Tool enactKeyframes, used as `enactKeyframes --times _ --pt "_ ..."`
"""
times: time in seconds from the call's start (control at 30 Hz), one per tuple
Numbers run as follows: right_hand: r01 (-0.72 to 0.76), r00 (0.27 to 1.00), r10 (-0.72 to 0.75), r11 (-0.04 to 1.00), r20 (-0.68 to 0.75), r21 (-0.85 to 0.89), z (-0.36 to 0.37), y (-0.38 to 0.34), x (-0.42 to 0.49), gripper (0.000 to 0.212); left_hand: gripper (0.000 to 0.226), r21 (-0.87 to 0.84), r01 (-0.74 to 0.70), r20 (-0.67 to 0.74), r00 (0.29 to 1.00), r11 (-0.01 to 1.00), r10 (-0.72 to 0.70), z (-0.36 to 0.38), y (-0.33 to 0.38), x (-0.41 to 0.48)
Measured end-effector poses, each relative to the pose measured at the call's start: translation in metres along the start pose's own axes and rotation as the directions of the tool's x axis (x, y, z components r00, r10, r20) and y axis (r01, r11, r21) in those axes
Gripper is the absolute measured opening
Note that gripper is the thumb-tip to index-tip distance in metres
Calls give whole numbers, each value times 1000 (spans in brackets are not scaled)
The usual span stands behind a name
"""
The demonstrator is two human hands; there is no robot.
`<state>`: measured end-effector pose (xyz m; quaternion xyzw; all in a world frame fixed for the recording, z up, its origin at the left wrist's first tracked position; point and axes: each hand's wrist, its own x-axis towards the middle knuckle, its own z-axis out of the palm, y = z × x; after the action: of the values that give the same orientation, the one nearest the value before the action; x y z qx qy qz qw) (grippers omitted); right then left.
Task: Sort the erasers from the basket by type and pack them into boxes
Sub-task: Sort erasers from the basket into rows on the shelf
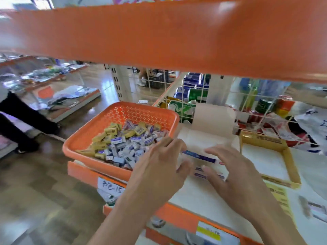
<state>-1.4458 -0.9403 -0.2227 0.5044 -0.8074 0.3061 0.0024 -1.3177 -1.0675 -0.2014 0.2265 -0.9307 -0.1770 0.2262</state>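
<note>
2 hands [160, 167] [235, 175] at white box [198, 138]

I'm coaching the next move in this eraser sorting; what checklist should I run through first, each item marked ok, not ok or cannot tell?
1. Basket holds erasers to sort: ok, yellow and blue mixed.
2. White box open: ok, lid stands up.
3. Yellow box open: ok.
4. Row of blue erasers between left hand and right hand, over the white box: ok.
5. Grip on the row firm: cannot tell, blurred.
6. White box holds one type only: cannot tell, hands cover it.
</note>
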Motion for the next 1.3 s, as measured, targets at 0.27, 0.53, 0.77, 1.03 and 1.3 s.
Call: enactKeyframes --times 0.27,0.53,0.77,1.03,1.3 --pt "209 965 -212 977 155 32 42 -86 79 29 16 251 430 -27 899 867 -438 -73 -109 4" --pt "251 776 -45 937 629 -243 100 -103 141 24 30 393 181 432 829 902 -354 -47 -136 41" --pt "142 810 -25 978 586 -155 105 -105 151 19 28 281 142 488 831 949 -269 -39 -150 55" --pt "-135 974 93 972 209 194 81 -97 135 15 25 59 190 354 914 980 -199 -52 -164 54" --pt "-322 939 340 806 57 497 30 -55 77 23 27 -220 6 157 987 976 29 -56 -87 55"
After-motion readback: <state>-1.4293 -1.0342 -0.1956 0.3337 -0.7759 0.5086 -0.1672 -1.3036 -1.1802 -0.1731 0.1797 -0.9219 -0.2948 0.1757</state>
